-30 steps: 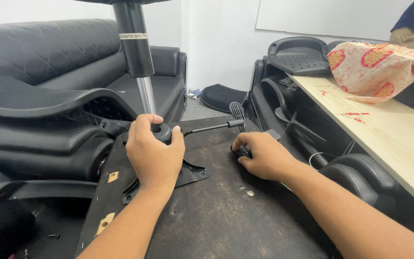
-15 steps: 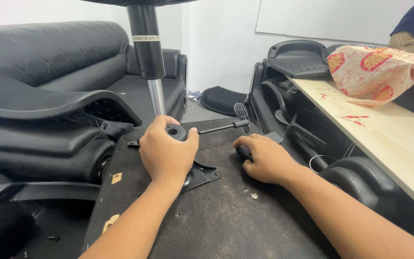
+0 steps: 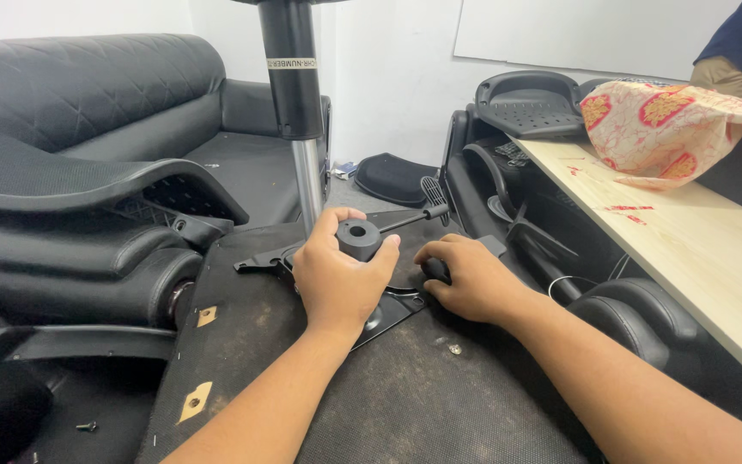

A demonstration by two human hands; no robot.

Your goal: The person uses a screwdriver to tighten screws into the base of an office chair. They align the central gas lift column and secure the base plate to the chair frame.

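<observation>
An upturned office chair seat (image 3: 440, 404) lies before me, its dark fabric underside up. A black metal tilt mechanism plate (image 3: 392, 311) is mounted on it, with a gas lift column (image 3: 292, 103) rising from it. My left hand (image 3: 341, 275) grips a round black knob (image 3: 358, 239) with a centre hole, at the base of the column. A thin lever with a flat paddle end (image 3: 427, 204) sticks out behind the knob. My right hand (image 3: 472, 277) rests on the mechanism's right side, fingers curled over a dark part I cannot make out.
A black leather sofa (image 3: 79, 112) stands at the back left. Black chair armrests (image 3: 70, 198) lie at left and more chair parts (image 3: 530, 107) at right. A light wooden board (image 3: 689, 241) with a patterned cloth (image 3: 667, 116) runs along the right. A loose screw (image 3: 455, 349) lies on the seat. Another person stands at top right.
My left hand has shifted its grip so the black knob now shows above my fingers. The view has drawn a little closer. My right hand has stayed put.
</observation>
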